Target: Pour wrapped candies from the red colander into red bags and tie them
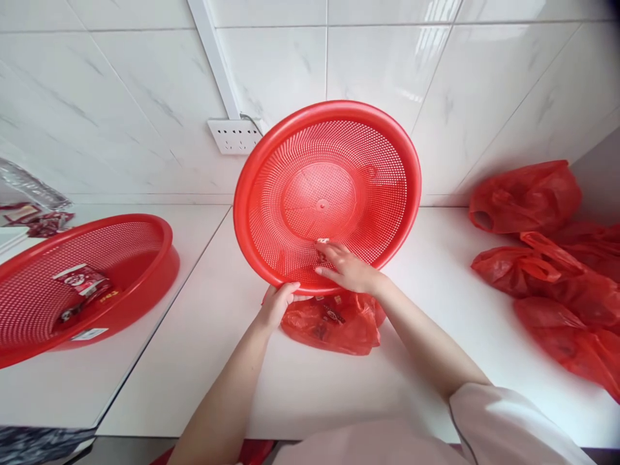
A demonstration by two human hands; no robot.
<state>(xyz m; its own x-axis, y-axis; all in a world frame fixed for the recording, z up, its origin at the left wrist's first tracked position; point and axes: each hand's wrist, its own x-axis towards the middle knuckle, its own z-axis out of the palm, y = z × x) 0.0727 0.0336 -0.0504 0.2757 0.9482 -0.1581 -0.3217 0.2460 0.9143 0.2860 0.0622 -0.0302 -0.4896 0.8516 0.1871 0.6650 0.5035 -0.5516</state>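
A large red perforated basket [327,110] is tilted up with its opening toward me. My left hand [278,305] grips its lower rim, thumb over the edge. My right hand [346,266] reaches over the rim to the lower inner wall, fingers apart, beside a small packet [322,241] with white and dark red printing; whether the fingers hold it is unclear. Just below the rim, a thin red plastic bag [334,336] lies on the white table [203,381], with dark printed packets showing inside it.
Another red basket [165,258] with several printed packets [82,279] stands at the left. Several red plastic bags [527,197] are at the right. A white socket strip [232,137] is on the tiled wall behind.
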